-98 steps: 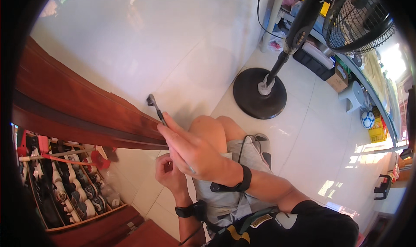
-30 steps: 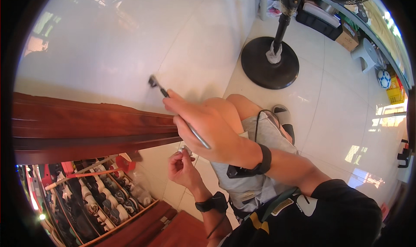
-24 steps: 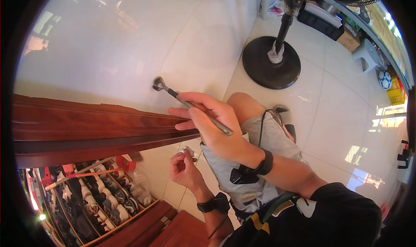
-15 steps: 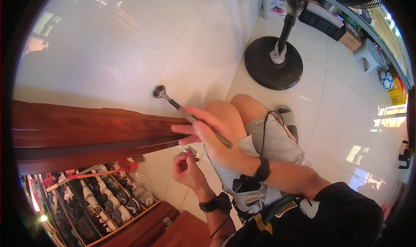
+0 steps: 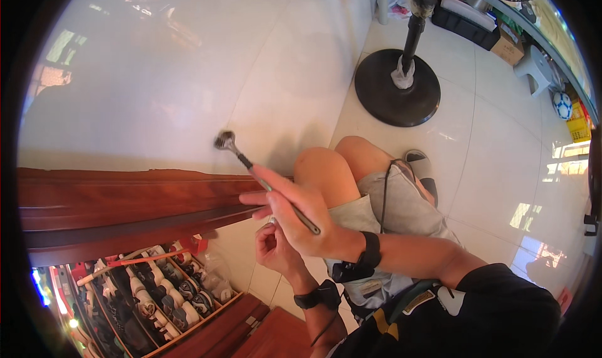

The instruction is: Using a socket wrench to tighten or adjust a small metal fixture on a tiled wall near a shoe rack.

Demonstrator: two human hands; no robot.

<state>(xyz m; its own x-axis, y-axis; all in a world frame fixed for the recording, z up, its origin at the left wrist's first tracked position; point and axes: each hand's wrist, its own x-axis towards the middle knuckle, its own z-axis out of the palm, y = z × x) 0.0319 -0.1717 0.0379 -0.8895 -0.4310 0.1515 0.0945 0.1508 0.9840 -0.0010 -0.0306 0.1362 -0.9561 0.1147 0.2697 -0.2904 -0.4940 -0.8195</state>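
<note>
My right hand (image 5: 302, 210) is closed around the dark greenish handle of a slim tool (image 5: 242, 160). The tool has a black collar and a rounded metal head with dark ridges; its exact kind is unclear. Its head points up and left, in front of the white tiled surface. Below, my left hand (image 5: 276, 250) is pinched shut, with a small whitish thing at its fingertips mostly hidden by the right hand. A dark red wooden edge (image 5: 125, 198) runs from the left toward both hands.
An open drawer (image 5: 235, 296) with compartments of packed items sits at lower left. A black round fan base (image 5: 397, 94) stands on the tiled floor beyond my knees. At the far right are a grey stool (image 5: 534, 66), a ball (image 5: 562, 106) and a yellow crate (image 5: 580, 129).
My right hand and the tool have moved slightly left and down, now covering most of the whitish thing in my left hand. The view has shifted a little.
</note>
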